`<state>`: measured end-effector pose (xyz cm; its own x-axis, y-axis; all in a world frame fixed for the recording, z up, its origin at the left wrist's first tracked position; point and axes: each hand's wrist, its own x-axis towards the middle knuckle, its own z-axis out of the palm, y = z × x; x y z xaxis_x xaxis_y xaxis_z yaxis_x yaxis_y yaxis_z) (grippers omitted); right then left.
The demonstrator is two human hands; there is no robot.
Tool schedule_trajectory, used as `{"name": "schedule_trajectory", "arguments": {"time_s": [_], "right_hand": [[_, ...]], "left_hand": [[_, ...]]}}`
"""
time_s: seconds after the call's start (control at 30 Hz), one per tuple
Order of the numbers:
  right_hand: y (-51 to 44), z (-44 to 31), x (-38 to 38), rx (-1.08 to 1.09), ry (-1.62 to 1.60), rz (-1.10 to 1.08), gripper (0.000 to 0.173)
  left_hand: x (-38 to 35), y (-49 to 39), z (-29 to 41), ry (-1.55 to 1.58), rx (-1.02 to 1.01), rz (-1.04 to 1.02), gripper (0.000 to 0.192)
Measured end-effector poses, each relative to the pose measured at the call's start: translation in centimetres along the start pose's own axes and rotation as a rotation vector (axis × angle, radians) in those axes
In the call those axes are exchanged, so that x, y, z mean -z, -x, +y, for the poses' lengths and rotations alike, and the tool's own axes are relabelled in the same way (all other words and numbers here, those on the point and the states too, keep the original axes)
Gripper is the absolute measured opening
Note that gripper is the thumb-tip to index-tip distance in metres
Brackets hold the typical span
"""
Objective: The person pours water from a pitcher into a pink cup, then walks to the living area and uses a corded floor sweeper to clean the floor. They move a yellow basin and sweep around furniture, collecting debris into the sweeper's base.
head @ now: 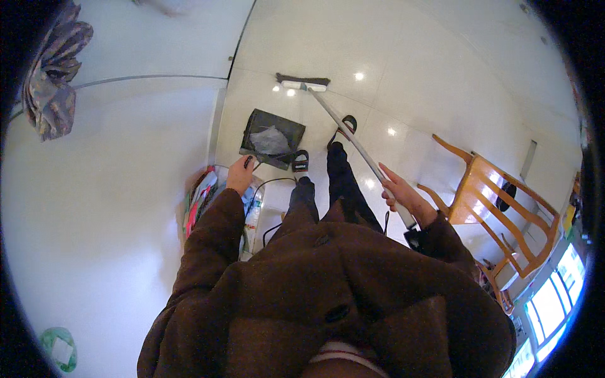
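My right hand (401, 191) grips the pale handle of a broom (350, 134), whose white head with dark bristles rests on the shiny tiled floor in front of my feet. At the left, my left hand (241, 175) is closed on the dark handle of a black dustpan (294, 134). The dustpan lies on the floor near my slippered left foot, and a greyish translucent clump (271, 140) is in it.
A wooden chair (477, 189) stands at the right, near windows (550, 302). Bags and bottles (201, 201) sit against the white wall (108, 189) at the left. Patterned cloth (52, 94) hangs at the upper left.
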<state>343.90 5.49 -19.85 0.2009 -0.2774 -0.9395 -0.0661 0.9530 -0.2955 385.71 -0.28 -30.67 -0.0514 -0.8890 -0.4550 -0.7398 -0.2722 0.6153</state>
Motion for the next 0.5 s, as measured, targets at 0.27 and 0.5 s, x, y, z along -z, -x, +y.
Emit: {"name": "schedule_trajectory", "arguments": {"time_s": [0.27, 0.5], "right_hand": [[-3.3, 1.8, 9.4, 0.35, -0.302, 0.12, 0.035], [-8.6, -0.6, 7.3, 0.553, -0.042, 0.047, 0.038]], "left_hand": [[-1.3, 0.6, -1.1, -0.105, -0.076, 0.005, 0.03], [-1.2, -0.3, -1.1, -0.105, -0.084, 0.0, 0.03]]}}
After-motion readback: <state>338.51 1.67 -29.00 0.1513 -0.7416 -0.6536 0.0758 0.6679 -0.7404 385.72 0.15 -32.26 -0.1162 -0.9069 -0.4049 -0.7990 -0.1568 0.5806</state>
